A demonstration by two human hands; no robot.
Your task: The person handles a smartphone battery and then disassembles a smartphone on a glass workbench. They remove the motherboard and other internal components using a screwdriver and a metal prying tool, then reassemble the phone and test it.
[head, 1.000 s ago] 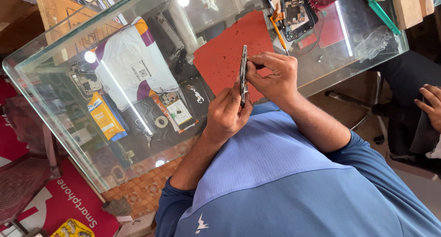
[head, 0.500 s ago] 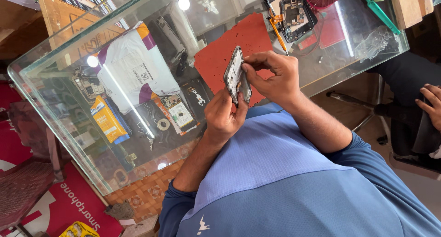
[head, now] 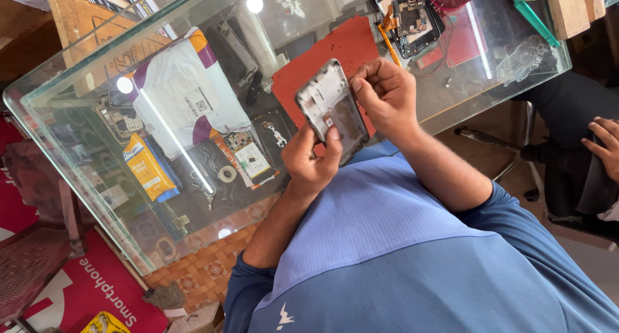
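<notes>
Above the near edge of a glass table (head: 516, 62) I hold a stripped phone frame (head: 329, 104), grey and silver, with its inner face turned up toward me. My left hand (head: 309, 160) grips its lower end, thumb pressed on the inner face. My right hand (head: 387, 94) pinches the upper right edge, fingers curled over the rim. A red work mat (head: 335, 49) lies on the glass just behind the frame.
A dismantled phone with its circuit board exposed (head: 416, 14), a green tool (head: 530, 16) and a wooden block (head: 567, 7) lie at the far right. Under the glass sit a white parcel (head: 187, 94), a yellow box (head: 145, 166) and small parts. Another person's hand (head: 603, 146) rests at the right.
The phone frame was edge-on to me a second ago. Both hands have turned it so its inner face now shows, and my left thumb has moved onto it.
</notes>
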